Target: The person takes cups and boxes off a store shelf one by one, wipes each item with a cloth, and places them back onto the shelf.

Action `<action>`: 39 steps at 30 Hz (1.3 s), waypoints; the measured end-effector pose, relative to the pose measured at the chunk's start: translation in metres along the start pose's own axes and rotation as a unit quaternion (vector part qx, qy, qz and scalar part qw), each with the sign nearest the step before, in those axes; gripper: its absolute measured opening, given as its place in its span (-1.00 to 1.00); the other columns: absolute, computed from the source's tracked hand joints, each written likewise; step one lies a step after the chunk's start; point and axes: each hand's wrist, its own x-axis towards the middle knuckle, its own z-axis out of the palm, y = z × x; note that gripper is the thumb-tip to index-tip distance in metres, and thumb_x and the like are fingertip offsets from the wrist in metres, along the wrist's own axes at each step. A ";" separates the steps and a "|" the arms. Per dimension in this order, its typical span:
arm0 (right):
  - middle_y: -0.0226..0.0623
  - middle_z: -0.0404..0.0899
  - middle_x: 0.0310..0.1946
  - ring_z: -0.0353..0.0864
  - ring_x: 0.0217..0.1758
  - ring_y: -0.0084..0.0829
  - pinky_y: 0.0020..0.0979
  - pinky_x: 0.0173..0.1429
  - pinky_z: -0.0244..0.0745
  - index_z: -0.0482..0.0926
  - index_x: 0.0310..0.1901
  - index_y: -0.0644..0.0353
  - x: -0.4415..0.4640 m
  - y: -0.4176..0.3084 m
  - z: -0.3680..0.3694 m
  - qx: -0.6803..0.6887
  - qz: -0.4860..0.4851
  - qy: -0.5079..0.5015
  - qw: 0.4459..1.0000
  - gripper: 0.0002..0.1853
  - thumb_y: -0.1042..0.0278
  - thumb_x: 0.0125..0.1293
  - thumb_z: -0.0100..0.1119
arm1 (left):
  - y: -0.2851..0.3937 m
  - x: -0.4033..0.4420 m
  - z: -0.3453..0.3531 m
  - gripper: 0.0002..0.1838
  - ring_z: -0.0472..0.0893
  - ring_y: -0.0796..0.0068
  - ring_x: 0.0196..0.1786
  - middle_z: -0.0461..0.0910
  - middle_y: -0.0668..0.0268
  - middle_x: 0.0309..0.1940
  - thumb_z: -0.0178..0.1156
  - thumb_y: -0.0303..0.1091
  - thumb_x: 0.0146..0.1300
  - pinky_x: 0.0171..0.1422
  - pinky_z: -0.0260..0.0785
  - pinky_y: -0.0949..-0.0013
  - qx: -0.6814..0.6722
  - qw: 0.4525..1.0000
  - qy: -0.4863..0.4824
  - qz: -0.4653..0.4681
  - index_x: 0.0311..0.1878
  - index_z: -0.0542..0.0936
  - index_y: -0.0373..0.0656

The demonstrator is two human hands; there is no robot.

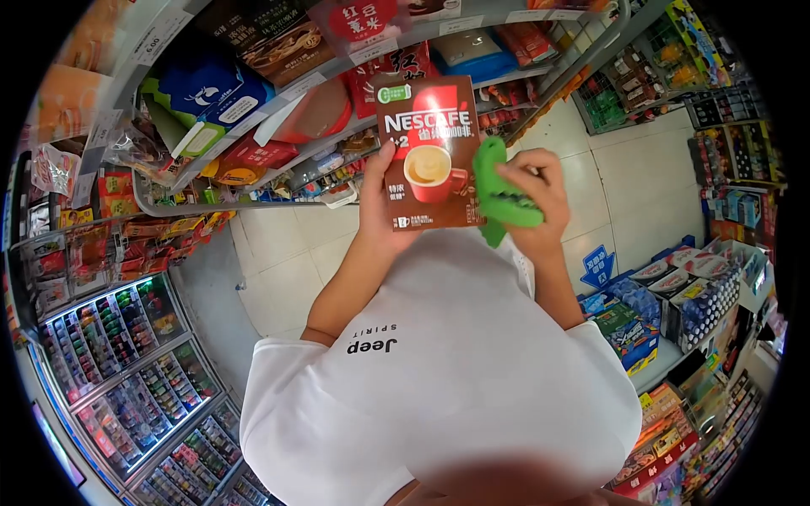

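A brown and red box of Nescafé coffee (428, 156) is upright in front of my chest, its printed front with a red cup facing me. My left hand (380, 202) grips the box by its left edge, the thumb along the side. At the box's right edge, my right hand (537, 198) is closed around a crumpled green cloth (490, 173). One part of the cloth sticks up against the box's side, and another hangs below the fingers. Dark marks show across the cloth near the fingertips.
Shelves (337, 72) packed with bags and boxes stand right ahead, including a blue coffee box (215, 93). A lit display cooler (126, 363) is at the lower left. Cartons of drinks (696, 291) are stacked on the right. Pale floor tiles (283, 261) show between.
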 end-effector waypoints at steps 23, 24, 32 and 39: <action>-0.35 0.49 -0.16 0.48 -0.18 -0.35 -0.40 -0.18 0.41 0.82 0.02 0.07 0.059 -0.021 0.019 -0.025 -0.122 -0.044 0.991 -0.47 0.31 -0.11 0.62 | 0.007 -0.017 -0.012 -0.43 0.74 0.15 0.11 0.70 0.05 0.14 0.08 -0.07 0.38 0.22 0.65 0.07 0.132 0.984 0.107 0.057 0.31 0.51 -0.28; -0.35 0.50 -0.16 0.48 -0.17 -0.35 -0.39 -0.18 0.41 0.82 0.02 0.07 0.058 -0.023 0.017 -0.013 -0.142 -0.074 0.987 -0.47 0.30 -0.11 0.63 | 0.009 -0.016 -0.012 -0.43 0.74 0.16 0.11 0.70 0.05 0.14 0.08 -0.07 0.38 0.22 0.65 0.07 0.111 0.987 0.101 0.057 0.30 0.52 -0.28; -0.26 0.48 -0.07 0.48 -0.16 -0.39 -0.39 -0.17 0.39 0.80 0.01 0.23 0.024 -0.015 0.010 0.060 -0.051 -0.086 0.993 -0.49 0.41 -0.10 0.52 | 0.013 -0.022 0.008 -0.29 0.67 0.02 0.24 0.61 -0.01 0.27 0.11 0.05 0.34 0.35 0.57 -0.04 0.198 0.968 0.124 0.089 0.40 0.44 -0.27; -0.18 0.50 0.01 0.54 0.05 -0.32 -0.42 0.22 0.42 0.69 0.13 0.37 0.012 -0.004 0.024 0.101 0.089 -0.004 0.991 -0.43 0.74 -0.04 0.35 | 0.005 -0.022 0.006 -0.14 0.49 -0.03 0.47 0.41 -0.04 0.48 0.06 0.20 0.40 0.54 0.38 -0.13 0.039 0.998 -0.029 0.041 0.58 0.24 -0.20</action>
